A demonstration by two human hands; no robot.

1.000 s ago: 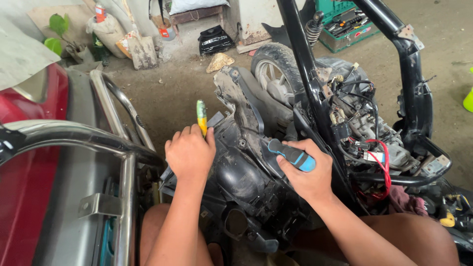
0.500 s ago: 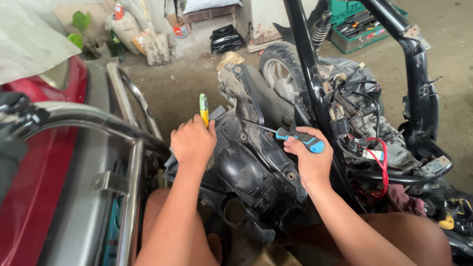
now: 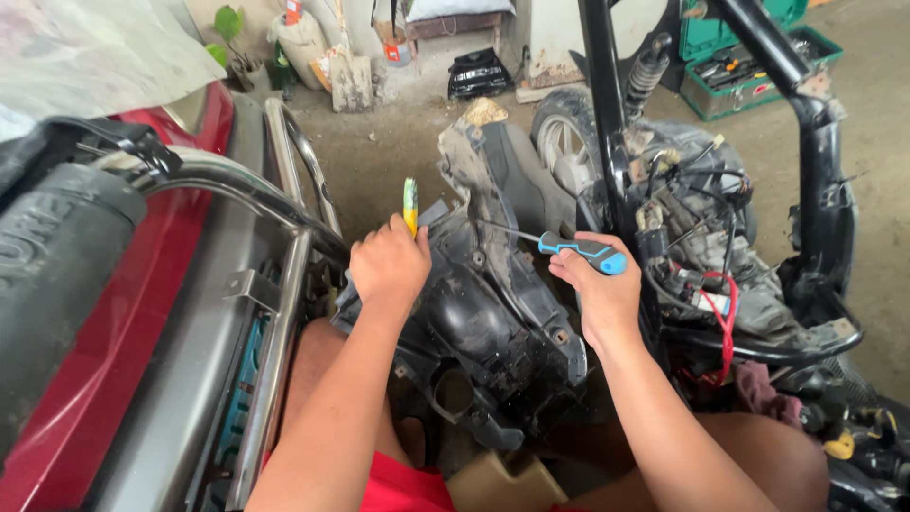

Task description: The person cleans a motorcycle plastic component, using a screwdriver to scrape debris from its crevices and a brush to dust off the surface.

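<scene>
My left hand [image 3: 389, 265] is closed around a tool with a yellow and green handle [image 3: 409, 205] that sticks up above the fist. It rests on the left edge of a black plastic scooter panel [image 3: 483, 322] lying over my lap. My right hand [image 3: 599, 289] grips a screwdriver with a blue and black handle [image 3: 583, 251]. Its thin metal shaft [image 3: 502, 229] points left to the panel's upper part.
A stripped scooter frame [image 3: 806, 142] with loose wiring, red cables [image 3: 722, 322] and a rear wheel [image 3: 569, 142] stands at right. A red motorbike with a chrome rack [image 3: 284, 256] fills the left. A green toolbox [image 3: 749, 66] sits on the concrete floor behind.
My right hand has lifted slightly and turned the screwdriver so its shaft points left at the panel. The left hand has stayed on the panel's edge with its tool upright.
</scene>
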